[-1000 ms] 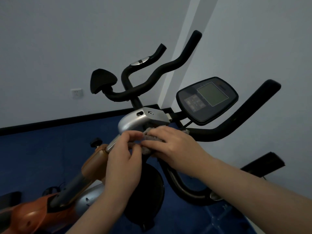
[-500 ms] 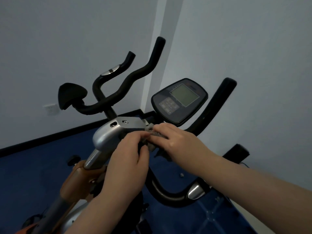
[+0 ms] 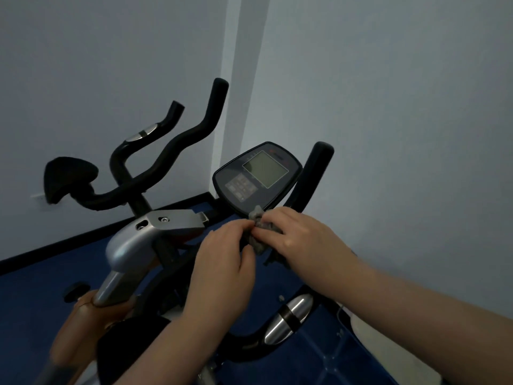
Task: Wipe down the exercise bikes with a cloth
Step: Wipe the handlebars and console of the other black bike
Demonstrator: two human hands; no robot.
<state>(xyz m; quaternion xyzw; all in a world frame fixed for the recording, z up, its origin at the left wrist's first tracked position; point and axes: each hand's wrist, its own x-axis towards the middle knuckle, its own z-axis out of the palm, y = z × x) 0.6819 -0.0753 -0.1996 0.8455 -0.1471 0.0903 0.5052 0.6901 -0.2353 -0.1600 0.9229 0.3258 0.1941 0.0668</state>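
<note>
Grey cloth (image 3: 259, 240), black handlebars (image 3: 172, 154)

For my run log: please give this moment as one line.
left hand: holds cloth | right hand: holds cloth | place: below bike console

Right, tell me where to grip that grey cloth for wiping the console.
Probably grip the cloth at its bunched middle, from the near side, where both hands pinch it. Its free upper corner pokes up toward the console just above, ready to wipe.

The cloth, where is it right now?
The grey cloth sits mid-frame, pinched between the left hand and right hand, just below the console.
</note>
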